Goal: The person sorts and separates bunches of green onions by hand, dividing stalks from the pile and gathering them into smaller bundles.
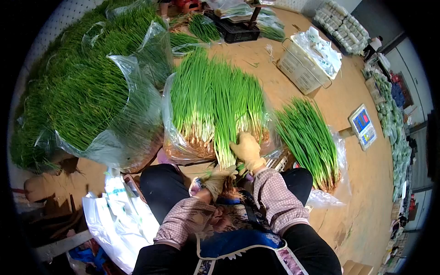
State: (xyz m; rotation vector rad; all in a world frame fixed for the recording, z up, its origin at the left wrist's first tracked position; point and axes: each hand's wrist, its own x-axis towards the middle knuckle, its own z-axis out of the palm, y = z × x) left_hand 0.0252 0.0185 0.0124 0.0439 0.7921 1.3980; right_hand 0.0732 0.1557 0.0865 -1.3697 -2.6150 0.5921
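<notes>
Bright light falls on the tan floor (366, 183); beyond its right edge stands a pale wall (412, 62).

Two gloved hands are showing: one left hand (219, 182), one right hand (248, 150). Two checked sleeves (279, 199) are showing too. Counting one handled scallion bunch (224, 130), one bagged scallion stack (190, 101), one right-side scallion pile (309, 140), one pale crate (298, 68), one black crate (234, 34), one display panel (362, 127). Left-side bags (137, 110) are overlapping; exact count unclear.

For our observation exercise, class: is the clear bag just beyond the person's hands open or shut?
Open: green onions rise out of the clear bag, past its spread plastic edges.
</notes>
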